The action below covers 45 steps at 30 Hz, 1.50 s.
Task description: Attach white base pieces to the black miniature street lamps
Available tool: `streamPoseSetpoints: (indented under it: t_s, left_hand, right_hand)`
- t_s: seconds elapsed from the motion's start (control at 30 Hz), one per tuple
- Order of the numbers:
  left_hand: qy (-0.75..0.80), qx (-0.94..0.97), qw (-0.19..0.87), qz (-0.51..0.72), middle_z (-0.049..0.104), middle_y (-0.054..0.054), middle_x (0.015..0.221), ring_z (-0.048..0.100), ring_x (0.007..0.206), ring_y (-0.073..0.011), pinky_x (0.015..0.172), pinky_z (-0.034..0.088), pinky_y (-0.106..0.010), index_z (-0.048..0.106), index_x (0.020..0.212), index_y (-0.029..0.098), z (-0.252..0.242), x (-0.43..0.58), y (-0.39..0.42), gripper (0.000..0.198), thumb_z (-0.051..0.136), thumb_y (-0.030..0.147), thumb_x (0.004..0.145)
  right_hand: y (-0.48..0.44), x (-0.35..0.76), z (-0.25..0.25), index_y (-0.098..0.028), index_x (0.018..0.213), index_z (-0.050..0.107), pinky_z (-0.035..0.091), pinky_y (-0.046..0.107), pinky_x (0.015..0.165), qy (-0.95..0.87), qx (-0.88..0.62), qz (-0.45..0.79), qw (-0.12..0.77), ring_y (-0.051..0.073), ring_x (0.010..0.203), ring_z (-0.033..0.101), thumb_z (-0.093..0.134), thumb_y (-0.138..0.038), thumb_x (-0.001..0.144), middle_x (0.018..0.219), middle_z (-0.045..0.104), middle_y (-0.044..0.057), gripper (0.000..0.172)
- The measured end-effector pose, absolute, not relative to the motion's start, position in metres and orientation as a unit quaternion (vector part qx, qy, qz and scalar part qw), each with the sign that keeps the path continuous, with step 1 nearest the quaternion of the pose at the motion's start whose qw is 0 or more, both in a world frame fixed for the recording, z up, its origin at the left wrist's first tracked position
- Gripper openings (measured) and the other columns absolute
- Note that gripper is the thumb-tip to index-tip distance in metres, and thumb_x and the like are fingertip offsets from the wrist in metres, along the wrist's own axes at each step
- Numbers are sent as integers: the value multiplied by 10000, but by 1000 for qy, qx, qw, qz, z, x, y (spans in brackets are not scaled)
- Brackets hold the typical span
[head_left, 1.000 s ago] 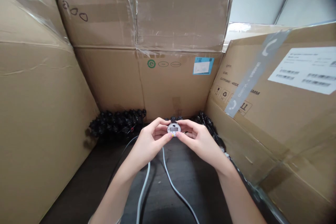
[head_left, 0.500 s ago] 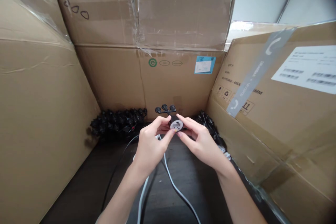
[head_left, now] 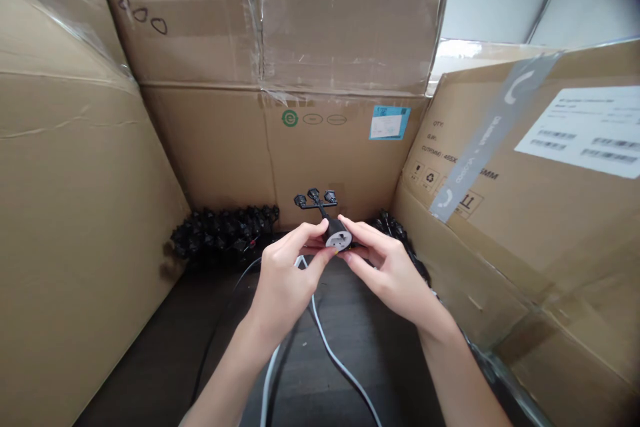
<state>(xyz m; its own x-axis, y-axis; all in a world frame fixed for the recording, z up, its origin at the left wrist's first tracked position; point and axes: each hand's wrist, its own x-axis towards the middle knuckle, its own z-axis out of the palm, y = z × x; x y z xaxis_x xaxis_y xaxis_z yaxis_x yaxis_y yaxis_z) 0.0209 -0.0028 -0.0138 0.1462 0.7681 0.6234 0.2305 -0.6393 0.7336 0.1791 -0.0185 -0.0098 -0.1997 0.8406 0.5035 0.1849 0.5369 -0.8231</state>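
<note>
A small black model lamp post (head_left: 323, 210) with three lantern heads is held up between my hands, its round base tilted toward me. The base's underside (head_left: 339, 241) is pale grey, with a dark recess and small marks too tiny to read. My left hand (head_left: 293, 267) pinches the base from the left, thumb at the lower rim. From the right, my right hand (head_left: 387, 265) grips the same base with thumb and fingertips. The fingers behind the base are partly hidden.
Black lamp posts are heaped at the left (head_left: 220, 230), with another dark pile (head_left: 400, 233) at the right. White cable (head_left: 333, 353) and a thin black cord (head_left: 215, 333) run over the dark table (head_left: 310, 380). Cardboard boxes (head_left: 220, 147) wall in the left, back and right.
The lamp post has tilted slightly, and its lantern heads stand a little higher and clearer. Both hands keep their hold, with the right hand shifted slightly right.
</note>
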Motion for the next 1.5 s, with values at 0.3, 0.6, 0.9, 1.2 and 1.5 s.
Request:
streamPoseSetpoints:
  t_s: [0.3, 0.6, 0.9, 1.2, 1.5]
  left_hand:
    - [323, 716, 343, 515, 671, -62, 1053, 650, 917, -195, 812, 529, -283, 603, 1139, 185, -15, 14, 1, 329, 505, 348, 871]
    - [291, 668, 460, 508, 654, -61, 1102, 627, 984, -214, 838, 525, -303, 613, 1095, 188, -10, 11, 1, 298, 483, 350, 882]
    - [320, 673, 439, 501, 654, 1, 763, 605, 669, -105, 628, 498, -192, 585, 811, 165, -5, 13, -3, 145, 574, 308, 829]
    - [345, 646, 414, 541, 632, 14, 706, 559, 589, -90, 535, 453, -177, 557, 725, 166, -12, 23, -1, 166, 603, 309, 796]
    - [297, 669, 420, 537, 650, -33, 945, 620, 826, -146, 729, 514, -238, 570, 914, 179, -17, 19, 3, 145, 573, 296, 828]
  right_hand:
    - [-17, 177, -12, -194, 1164, 604, 526, 301, 864, -673, -407, 284, 549, 179, 939, 639, 578, -243, 834, 1081, 647, 56, 334]
    - [-25, 174, -4, -206, 1079, 647, 527, 295, 732, -695, -430, 195, 542, 164, 773, 635, 598, -291, 826, 923, 662, 41, 272]
    - [-29, 171, -3, -178, 1042, 630, 515, 279, 720, -703, -427, 236, 517, 156, 766, 613, 578, -261, 829, 906, 642, 48, 234]
    - [-24, 164, -9, -174, 815, 655, 467, 248, 621, -662, -431, 291, 539, 138, 686, 538, 549, -226, 811, 765, 565, 18, 118]
    - [-24, 174, -6, -220, 1117, 620, 525, 266, 746, -701, -409, 239, 534, 152, 810, 621, 567, -214, 831, 982, 631, 38, 291]
